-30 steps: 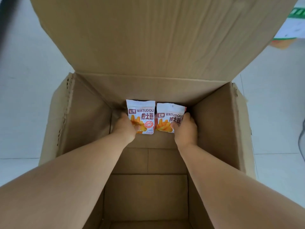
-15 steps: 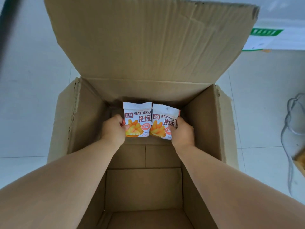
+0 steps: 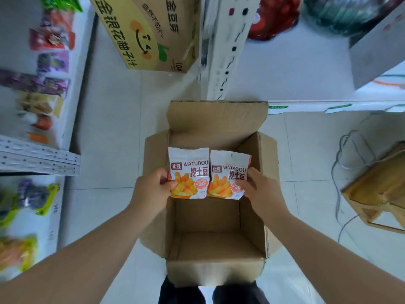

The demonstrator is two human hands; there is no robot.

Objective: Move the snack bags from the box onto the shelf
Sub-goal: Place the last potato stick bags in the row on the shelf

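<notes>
Two white and orange WATUDOU snack bags hang side by side above an open brown cardboard box (image 3: 215, 269) on the floor. My left hand (image 3: 151, 190) pinches the left snack bag (image 3: 189, 172) by its left edge. My right hand (image 3: 259, 189) pinches the right snack bag (image 3: 228, 174) by its right edge. Both bags are upright and clear of the box's rim. The inside of the box shows bare cardboard. A white shelf (image 3: 47, 159) with coloured packets runs along the left.
A printed carton (image 3: 151, 34) stands on the floor at the back. Beside it rises a white perforated shelf upright (image 3: 223, 49). A wooden frame (image 3: 377, 189) and loose cables (image 3: 348, 154) lie on the right. My legs are just behind the box.
Both hands have lifted the two bags from deep inside the box to above its rim. The view has pulled back, and the shelves and floor around the box have come into sight.
</notes>
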